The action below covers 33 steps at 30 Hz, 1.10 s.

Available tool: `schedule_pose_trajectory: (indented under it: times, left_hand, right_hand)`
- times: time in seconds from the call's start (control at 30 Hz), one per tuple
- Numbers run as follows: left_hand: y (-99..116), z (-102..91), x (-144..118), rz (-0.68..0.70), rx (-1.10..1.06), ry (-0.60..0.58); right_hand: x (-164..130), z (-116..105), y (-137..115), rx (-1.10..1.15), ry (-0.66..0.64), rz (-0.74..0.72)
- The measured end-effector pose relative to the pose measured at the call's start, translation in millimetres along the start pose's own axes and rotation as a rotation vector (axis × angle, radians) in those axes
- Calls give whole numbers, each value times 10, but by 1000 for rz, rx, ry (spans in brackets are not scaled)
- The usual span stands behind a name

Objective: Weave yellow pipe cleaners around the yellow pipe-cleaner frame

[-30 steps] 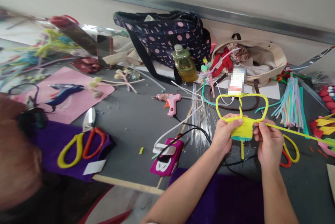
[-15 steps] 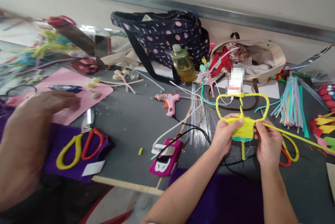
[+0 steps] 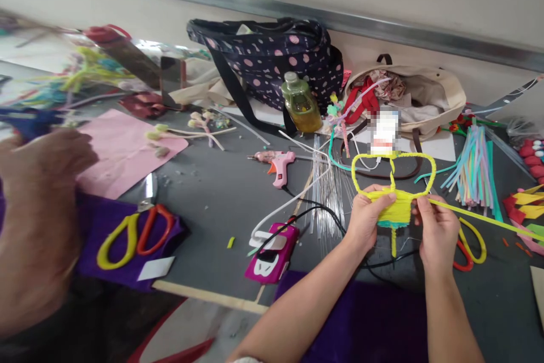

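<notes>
A yellow pipe-cleaner figure (image 3: 394, 182) with two loops on top and a wound yellow middle is held upright over the grey table (image 3: 221, 193). My left hand (image 3: 369, 217) pinches its left side, thumb across the wound part. My right hand (image 3: 434, 233) grips the right side, where a long yellow-green strand (image 3: 488, 218) runs off to the right. A thin stem hangs below the wound part between my hands.
A co-worker's arm and hand (image 3: 38, 204) at left hold a blue glue gun (image 3: 25, 119) above pink paper (image 3: 123, 150). Around lie yellow-and-red scissors (image 3: 134, 233), a pink glue gun (image 3: 278, 165), a magenta phone (image 3: 272, 252), wires (image 3: 325, 182), a bottle (image 3: 301, 103), two bags, and pastel pipe cleaners (image 3: 474, 167).
The co-worker's hand has picked the blue glue gun off the pink paper and lifted it to the left. My hands and the yellow figure have barely moved.
</notes>
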<state>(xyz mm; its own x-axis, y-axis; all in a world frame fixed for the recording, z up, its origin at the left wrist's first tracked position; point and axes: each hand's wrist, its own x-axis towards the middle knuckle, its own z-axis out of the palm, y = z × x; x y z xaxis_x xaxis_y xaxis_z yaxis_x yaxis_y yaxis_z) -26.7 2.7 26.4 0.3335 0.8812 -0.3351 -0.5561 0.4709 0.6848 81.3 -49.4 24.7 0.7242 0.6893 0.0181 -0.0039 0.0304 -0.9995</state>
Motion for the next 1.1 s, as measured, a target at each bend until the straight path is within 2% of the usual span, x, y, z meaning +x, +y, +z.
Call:
schedule_pose_trajectory:
  times: [0.17, 0.33, 0.6, 0.7, 0.9, 1.1]
  left_hand:
    - [-14, 3, -1, 28, 12, -3]
    - [12, 15, -17, 39, -6, -60]
    - [21, 19, -22, 8, -30, -79]
    - [16, 17, -18, -15, -34, -72]
    - [25, 11, -3, -27, -44, -55]
    - [29, 10, 0, -25, -35, -45]
  right_hand:
    - [16, -14, 32, -33, 5, -9]
    - [15, 8, 24, 34, 8, 5]
    - [23, 26, 4, 98, 21, 1]
    - [61, -4, -7, 89, 102, -42]
    - [142, -116, -104, 137, 437, -242]
    - [79, -109, -192, 92, 482, -424]
